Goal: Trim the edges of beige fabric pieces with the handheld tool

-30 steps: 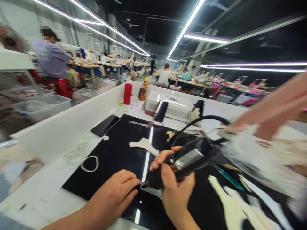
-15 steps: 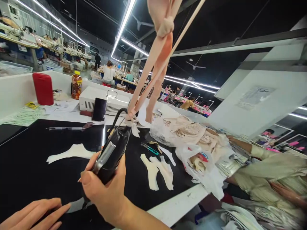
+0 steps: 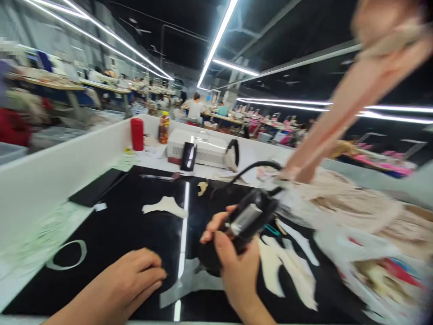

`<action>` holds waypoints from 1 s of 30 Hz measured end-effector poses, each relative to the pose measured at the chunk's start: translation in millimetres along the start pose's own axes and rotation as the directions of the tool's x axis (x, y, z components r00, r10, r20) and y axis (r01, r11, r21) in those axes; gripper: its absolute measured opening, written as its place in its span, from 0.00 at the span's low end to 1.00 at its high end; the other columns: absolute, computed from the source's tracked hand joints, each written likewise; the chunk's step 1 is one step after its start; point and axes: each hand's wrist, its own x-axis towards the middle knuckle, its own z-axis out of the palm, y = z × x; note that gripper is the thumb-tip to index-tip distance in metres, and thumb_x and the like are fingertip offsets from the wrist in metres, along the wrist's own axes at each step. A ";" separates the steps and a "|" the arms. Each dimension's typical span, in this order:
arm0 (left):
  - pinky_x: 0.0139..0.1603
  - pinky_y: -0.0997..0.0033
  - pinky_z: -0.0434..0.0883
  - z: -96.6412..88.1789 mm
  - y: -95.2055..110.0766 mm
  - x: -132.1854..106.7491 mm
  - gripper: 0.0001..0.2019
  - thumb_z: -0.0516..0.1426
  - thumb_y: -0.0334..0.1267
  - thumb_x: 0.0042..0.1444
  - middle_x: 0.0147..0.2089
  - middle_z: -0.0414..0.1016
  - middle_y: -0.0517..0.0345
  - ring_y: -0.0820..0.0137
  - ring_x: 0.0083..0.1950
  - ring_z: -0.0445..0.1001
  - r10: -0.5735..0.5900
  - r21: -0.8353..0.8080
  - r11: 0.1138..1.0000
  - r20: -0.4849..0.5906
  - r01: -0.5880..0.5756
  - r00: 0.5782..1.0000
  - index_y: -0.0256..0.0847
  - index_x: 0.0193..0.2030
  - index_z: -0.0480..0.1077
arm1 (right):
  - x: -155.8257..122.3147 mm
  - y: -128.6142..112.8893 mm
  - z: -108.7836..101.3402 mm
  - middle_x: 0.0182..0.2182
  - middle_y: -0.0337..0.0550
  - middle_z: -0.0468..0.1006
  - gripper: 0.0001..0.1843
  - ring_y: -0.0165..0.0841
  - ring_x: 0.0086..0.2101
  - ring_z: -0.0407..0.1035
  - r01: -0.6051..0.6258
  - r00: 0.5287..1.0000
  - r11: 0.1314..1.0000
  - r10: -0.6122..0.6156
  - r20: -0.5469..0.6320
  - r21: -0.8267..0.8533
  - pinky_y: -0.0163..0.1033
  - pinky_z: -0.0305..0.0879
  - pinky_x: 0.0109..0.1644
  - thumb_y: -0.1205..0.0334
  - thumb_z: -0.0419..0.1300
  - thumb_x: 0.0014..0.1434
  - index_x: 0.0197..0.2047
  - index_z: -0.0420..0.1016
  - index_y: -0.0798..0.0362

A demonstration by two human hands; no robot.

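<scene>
My right hand [image 3: 233,257] is wrapped round a black corded hand-held power tool [image 3: 248,216] with a silvery plate on its side. The tool's dark lower end sits at a thin greyish, see-through fabric piece [image 3: 189,284] on the black work surface [image 3: 115,234]. Left of this piece rests my left hand [image 3: 135,275], palm down with slightly bent fingers and nothing visible in them. A pink fabric strip [image 3: 324,131] hangs from above to the tool's upper end. Cream cut pieces [image 3: 270,266] lie right of the tool, and another cream piece [image 3: 165,206] lies farther back.
Bags of beige fabric [image 3: 352,198] crowd the right side. Teal thread snips [image 3: 271,230] lie partly hidden behind the tool. At the back stand a white vented box [image 3: 209,151], a phone [image 3: 188,156], a red container [image 3: 137,134] and a bottle [image 3: 164,128]. A pale ring [image 3: 83,255] lies at left.
The view has swung left, so the scene sits farther right. My right hand still grips the tool. My left hand shows more fully, its fingers more bent.
</scene>
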 end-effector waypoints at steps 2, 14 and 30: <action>0.50 0.72 0.75 -14.5 1.7 18.8 0.11 0.51 0.35 0.74 0.45 0.79 0.58 0.68 0.46 0.78 -0.008 0.030 1.000 0.112 0.004 0.994 0.46 0.49 0.75 | 3.7 2.4 -7.6 0.34 0.34 0.77 0.21 0.30 0.28 0.74 0.004 0.999 1.000 -0.004 -0.032 -0.008 0.43 0.76 0.36 0.61 0.70 0.61 0.53 0.67 0.45; 0.71 0.61 0.64 -3.2 -2.5 65.7 0.25 0.68 0.37 0.59 0.59 0.78 0.49 0.58 0.67 0.71 0.143 -0.368 0.930 0.383 0.009 0.913 0.40 0.62 0.69 | 7.4 4.7 -10.7 0.30 0.36 0.75 0.18 0.35 0.30 0.73 -0.041 0.998 0.999 0.041 -0.050 -0.003 0.45 0.78 0.34 0.59 0.71 0.59 0.50 0.71 0.43; 0.76 0.35 0.45 0.0 -9.9 60.6 0.38 0.71 0.47 0.55 0.64 0.73 0.49 0.54 0.75 0.60 0.102 -0.404 0.907 0.492 0.123 0.865 0.49 0.69 0.61 | 2.0 14.6 -2.9 0.31 0.36 0.75 0.19 0.35 0.30 0.72 -0.033 0.999 0.999 0.033 0.003 0.009 0.48 0.76 0.37 0.60 0.70 0.60 0.52 0.69 0.43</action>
